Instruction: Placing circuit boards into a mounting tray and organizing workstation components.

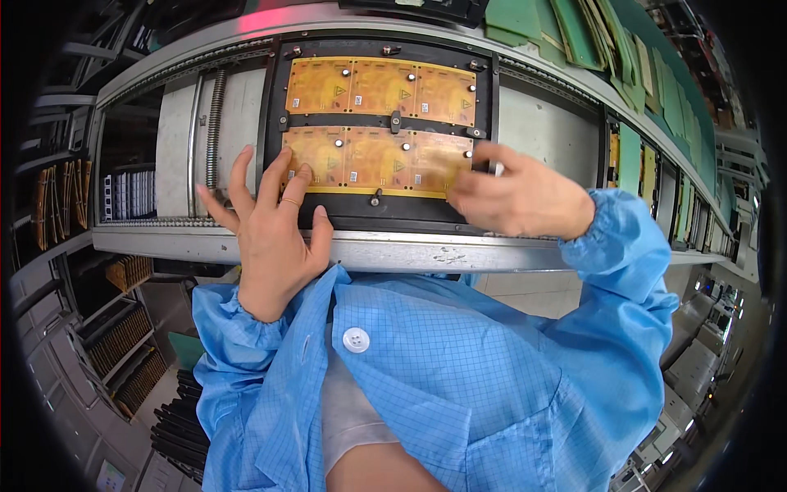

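At the far left we see dark shelving (123, 328) under the line, its slots filled with upright amber and black pieces, and above it a rack of small white parts (131, 194) behind the conveyor's metal rail (410, 250). Moving in, a coiled spring (216, 123) runs upright along a pale grey panel (176, 148) just left of the black fixture tray (279, 82), which sits on the conveyor directly in front of us. Our left hand (270, 225) lies flat with its fingers spread wide: the fingertips (291, 176) press on the left end of the lower amber flexible circuit sheet (377, 160), while the palm rests over the tray's front edge and the rail. A thin ring shows on one finger. Above that sheet, a second amber circuit sheet (381, 86) lies in the upper half of the tray, untouched, with small round pins (406, 148) standing up through both sheets and black clips (395, 123) along the bar between them. Further right, our right hand (512, 197) rests on the right end of the lower sheet, its fingers bunched close together and pressing down at the sheet's corner; we cannot tell whether they pinch anything, as the hand is blurred. Both wrists end in the gathered cuffs of a light blue checked smock (459, 369). Beyond the tray, at the right, green boards (656, 90) lean in a row along the line.
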The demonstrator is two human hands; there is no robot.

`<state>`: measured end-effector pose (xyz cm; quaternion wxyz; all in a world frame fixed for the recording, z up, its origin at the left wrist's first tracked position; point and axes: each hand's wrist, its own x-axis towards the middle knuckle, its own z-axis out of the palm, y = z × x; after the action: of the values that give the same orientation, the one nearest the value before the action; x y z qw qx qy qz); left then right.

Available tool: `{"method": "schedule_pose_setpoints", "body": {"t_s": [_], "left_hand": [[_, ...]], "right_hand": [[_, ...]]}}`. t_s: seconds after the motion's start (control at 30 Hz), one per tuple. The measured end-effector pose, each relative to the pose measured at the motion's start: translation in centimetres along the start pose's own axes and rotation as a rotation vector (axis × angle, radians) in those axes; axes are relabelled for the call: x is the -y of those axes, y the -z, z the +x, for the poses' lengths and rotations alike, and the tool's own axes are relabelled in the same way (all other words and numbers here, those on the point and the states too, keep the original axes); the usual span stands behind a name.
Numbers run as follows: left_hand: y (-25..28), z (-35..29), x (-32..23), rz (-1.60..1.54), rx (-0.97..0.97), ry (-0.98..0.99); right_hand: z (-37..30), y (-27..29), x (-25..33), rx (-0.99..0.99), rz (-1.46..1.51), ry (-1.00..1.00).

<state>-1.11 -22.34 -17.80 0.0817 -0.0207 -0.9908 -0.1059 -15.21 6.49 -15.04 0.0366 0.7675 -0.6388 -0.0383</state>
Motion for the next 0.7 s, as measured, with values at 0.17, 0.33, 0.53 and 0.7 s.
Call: {"method": "schedule_pose_setpoints", "body": {"t_s": [0.17, 0.33, 0.53, 0.7], "left_hand": [[0.5, 3.0, 3.2, -0.214, -0.045, -0.028], [0.0, 7.9, 3.6, -0.102, -0.098, -0.202], [-1.3, 8.3, 2.3, -0.075, -0.041, -0.217], [-1.7, 8.5, 2.6, -0.102, -0.044, -0.206]], "right_hand": [[0.0, 0.5, -2.2, -0.017, 0.108, -0.757], [-0.7, -2.6, -1.8, -0.057, -0.004, -0.748], [-0.1, -4.4, -2.6, -0.192, -0.007, -0.665], [2.5, -4.0, 0.0, -0.182, 0.088, -1.207]]}}
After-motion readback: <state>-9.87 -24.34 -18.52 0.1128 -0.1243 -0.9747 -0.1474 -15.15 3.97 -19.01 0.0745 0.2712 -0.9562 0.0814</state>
